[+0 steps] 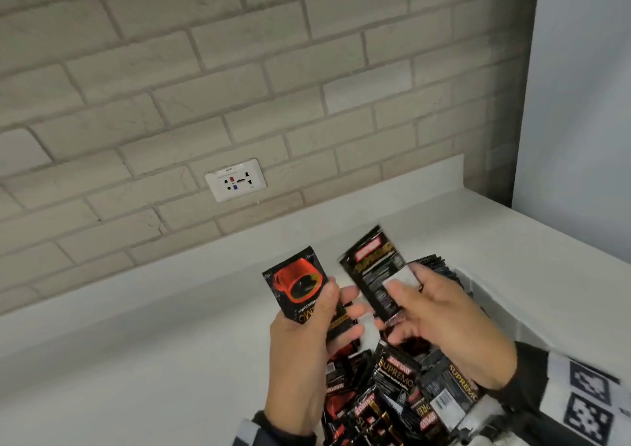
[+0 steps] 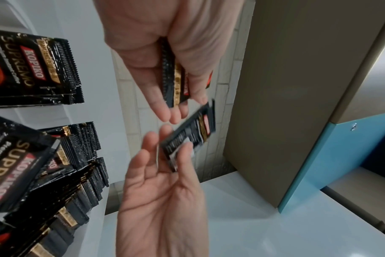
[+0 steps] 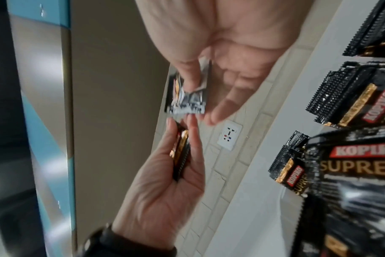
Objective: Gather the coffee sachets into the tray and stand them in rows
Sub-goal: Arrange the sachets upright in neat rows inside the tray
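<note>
- Your left hand (image 1: 304, 339) pinches a small stack of glossy black foil coffee sachets (image 1: 300, 285) between thumb and curled fingers; your right hand (image 1: 440, 329) pinches a single black sachet (image 1: 374, 271).
- Both are held above the loose sachet pile (image 1: 392, 394), near the white desk's (image 1: 136, 360) right edge.
- Risk: slippery foil could let the stack fan apart and spill.
- Both sachets' long axes point roughly up, towards the brick wall, the single one tilted.

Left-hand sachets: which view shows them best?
Head view: the left hand holds the sachets face-on, red cup print readable. Both wrist views show only their edges between the fingers.
</note>
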